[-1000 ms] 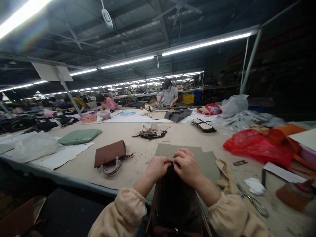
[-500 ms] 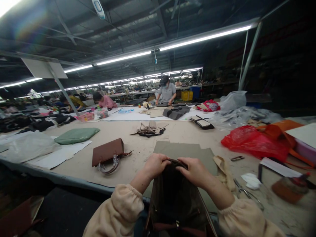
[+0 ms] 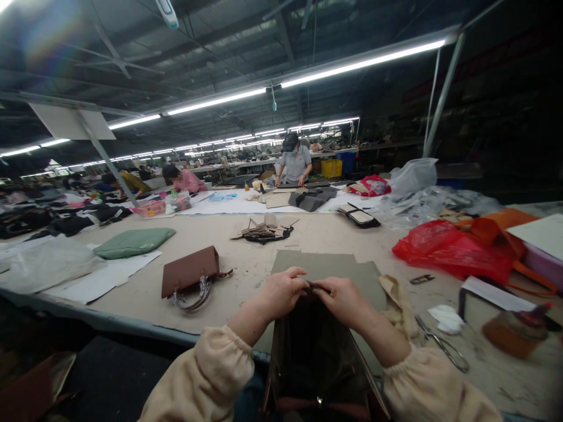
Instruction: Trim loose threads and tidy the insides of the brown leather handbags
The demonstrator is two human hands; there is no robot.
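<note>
An open dark brown bag (image 3: 319,363) stands upright at the near table edge, its dark inside facing me. My left hand (image 3: 284,293) pinches the bag's far top edge from the left, with the index finger raised a little. From the right, my right hand (image 3: 345,298) grips the same edge, thumb and fingers pressed together. The fingertips of both hands nearly meet there. Beneath and behind the bag lies a grey-green sheet (image 3: 328,264). The bag's lower part is out of view.
Left of my hands lies a brown handbag (image 3: 189,272), with a green pouch (image 3: 134,242) beyond. To the right are scissors (image 3: 442,344), a glue bottle (image 3: 514,331) and a red plastic bag (image 3: 448,249). Across the table a person (image 3: 294,161) works.
My hands have come closer together along the bag's top edge, and the left index finger has lifted. The view has shifted slightly.
</note>
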